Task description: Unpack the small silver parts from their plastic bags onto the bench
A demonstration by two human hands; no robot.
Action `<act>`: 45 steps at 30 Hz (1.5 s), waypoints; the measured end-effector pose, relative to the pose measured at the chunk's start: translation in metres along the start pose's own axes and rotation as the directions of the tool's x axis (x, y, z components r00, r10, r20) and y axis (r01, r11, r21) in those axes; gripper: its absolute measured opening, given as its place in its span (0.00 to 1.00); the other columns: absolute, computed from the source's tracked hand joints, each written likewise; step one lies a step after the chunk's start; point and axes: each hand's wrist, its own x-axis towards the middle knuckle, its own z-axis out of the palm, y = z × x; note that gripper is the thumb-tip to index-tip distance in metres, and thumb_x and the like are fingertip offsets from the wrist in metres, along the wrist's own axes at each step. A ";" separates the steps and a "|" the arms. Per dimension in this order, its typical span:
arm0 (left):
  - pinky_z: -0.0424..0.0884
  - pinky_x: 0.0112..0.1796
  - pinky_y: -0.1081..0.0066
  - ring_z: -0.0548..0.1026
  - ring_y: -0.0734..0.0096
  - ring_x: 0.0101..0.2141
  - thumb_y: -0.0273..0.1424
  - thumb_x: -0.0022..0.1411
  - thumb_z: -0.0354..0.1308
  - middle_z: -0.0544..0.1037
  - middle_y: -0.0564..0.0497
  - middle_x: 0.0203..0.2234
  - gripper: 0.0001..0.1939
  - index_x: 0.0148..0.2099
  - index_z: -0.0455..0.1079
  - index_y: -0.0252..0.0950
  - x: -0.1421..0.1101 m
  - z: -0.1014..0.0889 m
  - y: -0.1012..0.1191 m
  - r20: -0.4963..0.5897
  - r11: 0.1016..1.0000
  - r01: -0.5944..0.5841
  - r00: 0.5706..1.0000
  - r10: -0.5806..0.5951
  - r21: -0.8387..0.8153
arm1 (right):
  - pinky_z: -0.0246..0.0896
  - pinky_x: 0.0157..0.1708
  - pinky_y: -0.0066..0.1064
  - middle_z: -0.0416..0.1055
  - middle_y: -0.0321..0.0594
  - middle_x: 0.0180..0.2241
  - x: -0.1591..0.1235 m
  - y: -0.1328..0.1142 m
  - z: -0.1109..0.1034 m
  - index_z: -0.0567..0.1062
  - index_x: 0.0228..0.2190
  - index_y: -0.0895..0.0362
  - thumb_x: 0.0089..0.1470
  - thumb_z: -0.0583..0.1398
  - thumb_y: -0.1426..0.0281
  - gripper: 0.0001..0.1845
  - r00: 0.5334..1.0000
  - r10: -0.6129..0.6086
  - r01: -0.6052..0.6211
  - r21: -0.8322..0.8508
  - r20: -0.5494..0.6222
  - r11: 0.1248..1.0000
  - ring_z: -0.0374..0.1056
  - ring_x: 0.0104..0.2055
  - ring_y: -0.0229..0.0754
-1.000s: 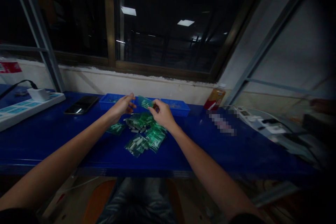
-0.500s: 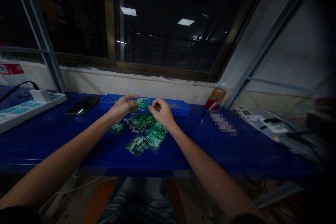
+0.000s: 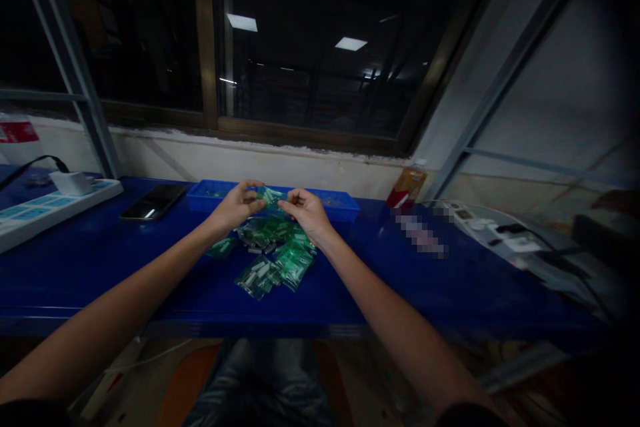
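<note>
Between my two hands is a small green-tinted plastic bag (image 3: 273,196) with pale pieces inside. My left hand (image 3: 238,205) pinches its left side between thumb and fingers. At its right edge, the thumb and forefinger of my right hand (image 3: 306,211) are closed on it. Just below, a heap of similar green bags (image 3: 295,260) lies on the blue table, some holding light and metallic-looking small parts. One bag (image 3: 221,248) lies a little apart, under my left wrist. Behind my hands stands a long, shallow blue tray (image 3: 345,211), partly hidden by them; small bits lie in it.
A dark phone (image 3: 153,202) lies left of the tray, with a white power strip (image 3: 100,190) and plug further left. To the right stand an orange-and-red drink container (image 3: 407,188) and a cluttered white power strip (image 3: 500,233). A window wall rises behind the table (image 3: 390,280).
My right hand has moved slightly left and now grips the bag's right side. The bag has turned so its pale contents show more. The view has shifted slightly.
</note>
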 end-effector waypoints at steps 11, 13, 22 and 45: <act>0.67 0.24 0.73 0.70 0.72 0.22 0.41 0.57 0.53 0.74 0.46 0.24 0.16 0.38 0.69 0.32 0.003 -0.003 0.010 0.091 0.826 0.476 0.877 -0.472 -0.300 | 0.52 0.28 0.27 0.60 0.34 0.23 -0.011 -0.013 -0.003 0.64 0.21 0.56 0.48 0.56 0.73 0.07 0.876 -0.430 0.477 -0.533 0.219 0.699 0.58 0.27 0.35; 0.67 0.26 0.74 0.71 0.74 0.23 0.29 0.53 0.57 0.74 0.48 0.24 0.10 0.40 0.69 0.32 0.001 -0.001 0.013 0.059 0.846 0.424 0.901 -0.429 -0.323 | 0.52 0.28 0.27 0.60 0.35 0.24 -0.011 -0.012 -0.003 0.64 0.21 0.56 0.46 0.55 0.75 0.06 0.871 -0.437 0.485 -0.545 0.226 0.684 0.59 0.28 0.36; 0.66 0.30 0.75 0.70 0.77 0.27 0.22 0.43 0.62 0.72 0.53 0.26 0.21 0.43 0.67 0.33 0.004 -0.007 0.009 -0.159 0.937 0.075 0.978 -0.136 -0.341 | 0.51 0.26 0.27 0.56 0.32 0.19 -0.004 -0.008 -0.002 0.59 0.15 0.56 0.45 0.59 0.66 0.15 0.943 -0.331 0.275 -0.470 -0.040 0.839 0.55 0.23 0.34; 0.66 0.37 0.68 0.72 0.67 0.32 0.26 0.49 0.48 0.76 0.50 0.28 0.11 0.32 0.71 0.33 0.001 -0.010 0.010 0.065 0.885 -0.175 0.984 0.164 0.432 | 0.51 0.24 0.25 0.59 0.29 0.19 0.002 0.001 -0.001 0.63 0.21 0.57 0.40 0.62 0.67 0.11 0.985 -0.090 0.069 -0.140 -0.147 0.988 0.56 0.23 0.32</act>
